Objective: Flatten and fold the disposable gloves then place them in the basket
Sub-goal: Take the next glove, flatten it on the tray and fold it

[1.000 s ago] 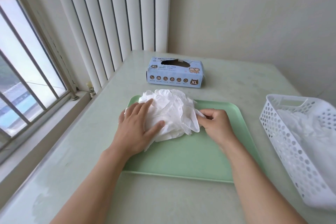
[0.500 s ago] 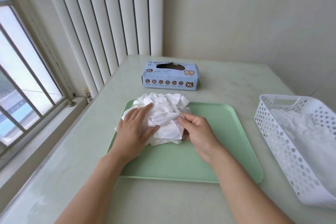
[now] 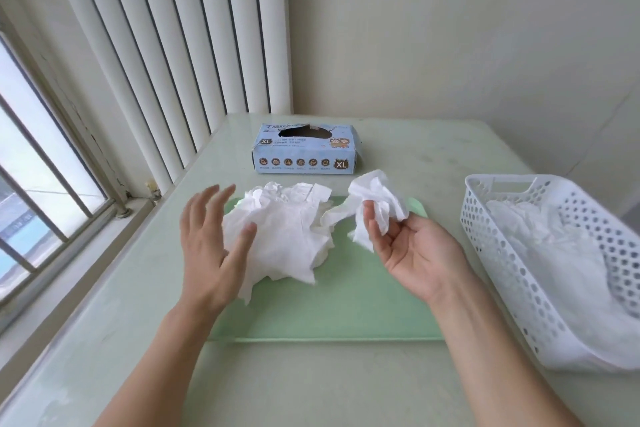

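Over the green tray (image 3: 346,305), seen from the head: right hand (image 3: 412,253) pinched on one crumpled glove (image 3: 377,198), lifted clear of the glove heap (image 3: 284,239), likely for flattening. Left hand (image 3: 207,243) spread open against the heap, probably steadying it. Basket (image 3: 519,288) within reach at the bench's right, already stocked.

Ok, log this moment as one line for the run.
right hand: holds crumpled glove | left hand: open beside glove pile on tray | basket: holds gloves
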Available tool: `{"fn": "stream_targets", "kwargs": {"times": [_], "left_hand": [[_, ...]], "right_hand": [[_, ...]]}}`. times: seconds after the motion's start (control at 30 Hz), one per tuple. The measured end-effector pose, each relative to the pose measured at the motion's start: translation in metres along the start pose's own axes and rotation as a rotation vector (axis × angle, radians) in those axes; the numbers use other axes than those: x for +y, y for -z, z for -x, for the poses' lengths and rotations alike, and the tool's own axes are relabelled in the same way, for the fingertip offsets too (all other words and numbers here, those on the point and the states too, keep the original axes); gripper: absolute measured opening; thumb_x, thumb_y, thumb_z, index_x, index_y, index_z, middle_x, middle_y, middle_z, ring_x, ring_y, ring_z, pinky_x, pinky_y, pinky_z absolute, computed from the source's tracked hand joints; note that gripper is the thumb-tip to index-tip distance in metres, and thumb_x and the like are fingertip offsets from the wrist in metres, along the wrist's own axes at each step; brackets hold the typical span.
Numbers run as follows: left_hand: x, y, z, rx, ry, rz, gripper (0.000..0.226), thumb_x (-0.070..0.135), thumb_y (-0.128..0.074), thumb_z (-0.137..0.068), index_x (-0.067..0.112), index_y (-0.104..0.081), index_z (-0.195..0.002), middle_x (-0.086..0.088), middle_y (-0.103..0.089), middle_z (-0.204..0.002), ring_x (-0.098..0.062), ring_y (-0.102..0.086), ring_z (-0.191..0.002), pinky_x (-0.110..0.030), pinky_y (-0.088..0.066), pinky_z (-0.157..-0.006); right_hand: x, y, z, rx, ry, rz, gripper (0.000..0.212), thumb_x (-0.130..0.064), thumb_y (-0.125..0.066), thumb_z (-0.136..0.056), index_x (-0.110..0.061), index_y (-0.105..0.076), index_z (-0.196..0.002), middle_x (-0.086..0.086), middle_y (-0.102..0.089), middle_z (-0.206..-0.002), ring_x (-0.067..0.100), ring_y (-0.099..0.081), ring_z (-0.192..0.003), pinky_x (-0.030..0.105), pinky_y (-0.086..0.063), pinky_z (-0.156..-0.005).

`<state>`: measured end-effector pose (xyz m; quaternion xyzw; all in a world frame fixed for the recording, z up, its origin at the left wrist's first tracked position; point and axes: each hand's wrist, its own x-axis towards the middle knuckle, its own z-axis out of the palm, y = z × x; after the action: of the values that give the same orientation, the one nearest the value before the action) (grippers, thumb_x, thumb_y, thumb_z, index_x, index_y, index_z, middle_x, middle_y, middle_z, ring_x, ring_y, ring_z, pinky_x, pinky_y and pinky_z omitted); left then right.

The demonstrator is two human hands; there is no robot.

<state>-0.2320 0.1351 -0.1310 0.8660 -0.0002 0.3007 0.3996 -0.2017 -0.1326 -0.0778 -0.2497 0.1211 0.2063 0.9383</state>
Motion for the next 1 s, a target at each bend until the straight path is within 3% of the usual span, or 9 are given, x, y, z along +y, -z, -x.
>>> {"fn": "stream_targets", "kwargs": {"times": [0.1, 0.23, 0.37, 0.47, 0.57, 0.67, 0.83, 0.9, 1.0], "left_hand": [[0.053, 0.004, 0.0, -0.062, -0.163, 0.066, 0.063, 0.057, -0.058, -0.087, 0.021, -0.056, -0.138, 0.006, -0.051, -0.143, -0.011, -0.042, -0.139, -0.025, -0.032, -0.113], [0.132, -0.028, -0.001, -0.53, 0.123, 0.464, 0.06, 0.053, -0.081, -0.077, 0.027, -0.063, -0.128, 0.005, -0.073, -0.11, -0.011, -0.07, -0.106, -0.021, -0.055, -0.082], [0.153, -0.04, -0.027, -0.444, 0.235, 0.663, 0.017, 0.023, -0.076, -0.091, 0.015, -0.072, -0.106, -0.013, -0.076, -0.094, -0.024, -0.074, -0.085, -0.037, -0.058, -0.075], [0.155, -0.041, -0.04, -0.467, 0.245, 0.673, 0.021, 0.028, -0.062, -0.101, 0.013, -0.076, -0.097, -0.012, -0.071, -0.083, -0.024, -0.063, -0.074, -0.033, -0.047, -0.065], [0.157, -0.038, -0.048, -0.595, 0.188, 0.601, 0.029, 0.035, -0.057, -0.103, 0.014, -0.077, -0.101, -0.019, -0.074, -0.094, -0.029, -0.066, -0.078, -0.039, -0.046, -0.073], [0.164, -0.034, -0.053, -0.767, 0.053, 0.46, 0.027, 0.033, -0.059, -0.102, 0.013, -0.076, -0.106, -0.02, -0.074, -0.101, -0.039, -0.071, -0.094, -0.048, -0.055, -0.083], [0.17, -0.022, -0.057, -0.634, -0.037, 0.434, 0.022, 0.031, -0.078, -0.083, 0.01, -0.077, -0.09, -0.02, -0.074, -0.088, -0.034, -0.066, -0.073, -0.05, -0.053, -0.072], [0.168, -0.014, -0.054, -0.633, -0.012, 0.504, 0.027, 0.032, -0.082, -0.074, 0.011, -0.077, -0.09, -0.022, -0.074, -0.09, -0.046, -0.065, -0.075, -0.051, -0.052, -0.075], [0.166, -0.012, -0.057, -0.68, 0.057, 0.494, 0.031, 0.03, -0.086, -0.065, 0.012, -0.076, -0.088, -0.021, -0.075, -0.092, -0.036, -0.073, -0.085, -0.044, -0.055, -0.087]], "right_hand": [[0.01, 0.0, 0.013, -0.101, -0.026, 0.062, 0.033, -0.011, -0.053, -0.083, 0.007, -0.076, -0.099, 0.018, -0.074, -0.108, 0.03, -0.075, -0.089, 0.039, -0.064, -0.073], [0.015, -0.013, 0.022, -0.221, -0.004, 0.429, 0.029, -0.017, -0.056, -0.093, -0.01, -0.07, -0.118, 0.008, -0.07, -0.115, 0.025, -0.067, -0.104, 0.035, -0.056, -0.085], [-0.011, -0.026, 0.04, -0.166, 0.127, 0.824, 0.029, -0.025, -0.058, -0.101, -0.008, -0.067, -0.121, 0.01, -0.075, -0.105, 0.025, -0.072, -0.086, 0.035, -0.057, -0.081], [-0.04, -0.027, 0.055, -0.033, 0.285, 1.161, 0.021, -0.031, -0.07, -0.093, -0.014, -0.072, -0.104, 0.013, -0.077, -0.092, 0.022, -0.071, -0.076, 0.034, -0.056, -0.075], [-0.061, -0.024, 0.051, 0.153, 0.634, 1.357, 0.043, -0.04, -0.09, -0.071, -0.024, -0.069, -0.105, -0.001, -0.073, -0.099, 0.007, -0.067, -0.083, 0.026, -0.053, -0.076], [-0.068, -0.026, 0.05, -0.042, 0.492, 1.441, 0.078, -0.045, -0.093, -0.063, -0.031, -0.058, -0.131, -0.008, -0.07, -0.117, 0.006, -0.065, -0.113, 0.03, -0.052, -0.098], [-0.068, -0.034, 0.058, -0.226, 0.467, 1.258, 0.026, -0.012, -0.08, -0.081, -0.002, -0.073, -0.104, 0.007, -0.075, -0.087, 0.015, -0.065, -0.078, 0.023, -0.051, -0.073], [-0.071, -0.033, 0.06, -0.267, 0.438, 1.267, 0.022, -0.015, -0.08, -0.08, -0.001, -0.073, -0.096, 0.002, -0.069, -0.08, 0.01, -0.059, -0.074, 0.014, -0.046, -0.067], [-0.077, -0.034, 0.055, -0.283, 0.344, 1.31, 0.027, -0.025, -0.083, -0.078, -0.005, -0.072, -0.092, 0.005, -0.067, -0.084, 0.015, -0.057, -0.079, 0.022, -0.043, -0.072]]}}
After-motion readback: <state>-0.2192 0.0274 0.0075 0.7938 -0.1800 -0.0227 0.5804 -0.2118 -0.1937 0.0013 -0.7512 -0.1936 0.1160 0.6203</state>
